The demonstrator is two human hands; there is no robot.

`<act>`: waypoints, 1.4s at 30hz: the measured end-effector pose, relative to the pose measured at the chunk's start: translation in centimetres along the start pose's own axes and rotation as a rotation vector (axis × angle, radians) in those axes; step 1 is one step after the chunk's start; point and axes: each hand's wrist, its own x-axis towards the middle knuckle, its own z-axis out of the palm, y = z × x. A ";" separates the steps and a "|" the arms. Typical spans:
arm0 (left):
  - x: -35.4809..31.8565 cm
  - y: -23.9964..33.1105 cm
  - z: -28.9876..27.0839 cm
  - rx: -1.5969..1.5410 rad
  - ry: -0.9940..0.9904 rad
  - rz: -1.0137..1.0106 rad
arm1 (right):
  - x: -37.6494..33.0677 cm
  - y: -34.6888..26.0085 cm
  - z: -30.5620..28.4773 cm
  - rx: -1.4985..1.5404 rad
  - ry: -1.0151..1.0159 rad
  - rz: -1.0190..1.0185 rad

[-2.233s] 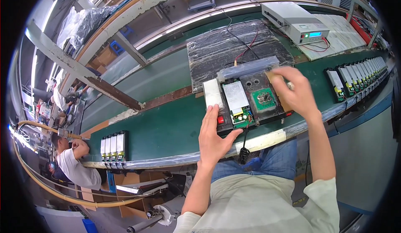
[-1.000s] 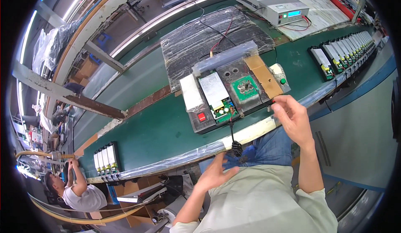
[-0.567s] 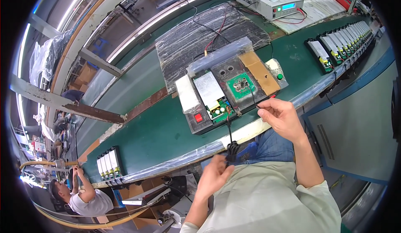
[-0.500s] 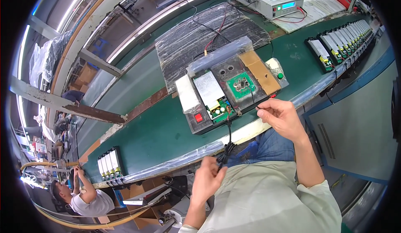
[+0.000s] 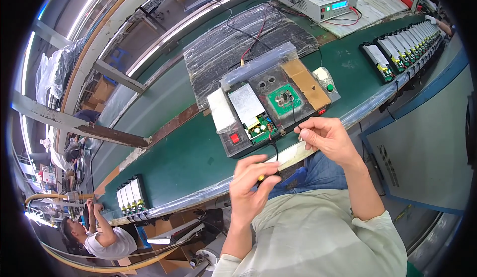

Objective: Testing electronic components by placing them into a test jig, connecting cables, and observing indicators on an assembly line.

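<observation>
A black test fixture (image 5: 276, 123) sits on the bench in front of me, with a power supply board (image 5: 260, 128) lying in its left part under a silver metal plate (image 5: 247, 103). From the board's near end a black cable (image 5: 276, 150) runs down into my left hand (image 5: 248, 185), which is closed on it; a small yellow tip (image 5: 261, 177) shows between the fingers. My right hand (image 5: 328, 140) pinches the end of a thin black lead (image 5: 294, 115) at the fixture's near edge. That lead comes from a green socket board (image 5: 284, 101). Its tip is mostly hidden by the fingers.
A red switch (image 5: 235, 138) is at the fixture's left corner, a green button (image 5: 330, 87) at its right. A white meter (image 5: 318, 1) stands behind. Rows of similar units (image 5: 405, 48) line the right; several more units (image 5: 130, 197) stand left, near a co-worker (image 5: 107, 237).
My left hand has risen toward the fixture with the cable, and the yellow tip now shows. My right hand has shifted slightly left with the lead. At far right, another person's hand has appeared.
</observation>
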 end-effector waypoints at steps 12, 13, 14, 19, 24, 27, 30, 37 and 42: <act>1.1 1.0 6.0 -0.390 -0.180 -0.495 | 0.0 -0.5 -0.4 0.083 0.038 0.028; 1.1 1.0 6.2 -0.389 -0.180 -0.496 | -0.1 -0.5 -0.5 0.084 0.037 0.029; 1.2 0.9 6.6 -0.437 -0.148 -0.513 | -0.1 -0.5 -0.6 0.086 0.031 0.037; 1.8 0.5 7.6 -0.492 -0.096 -0.572 | -0.3 -0.2 -0.7 0.091 0.016 0.036; 2.6 0.0 8.5 -0.465 -0.046 -0.689 | 0.0 0.9 -0.7 0.067 0.092 -0.037; 3.1 -0.4 9.4 -0.505 0.001 -0.696 | 0.1 1.5 -0.8 0.064 0.137 -0.055; 3.3 -1.0 10.2 -0.531 0.028 -0.700 | 0.3 2.2 -1.0 0.067 0.166 -0.056; 3.7 -1.2 10.9 -0.549 0.039 -0.721 | 0.3 2.2 -2.0 0.005 0.149 -0.006; 3.9 -1.4 10.8 -0.349 0.008 -0.534 | 0.8 0.6 -0.8 -0.268 0.255 -0.178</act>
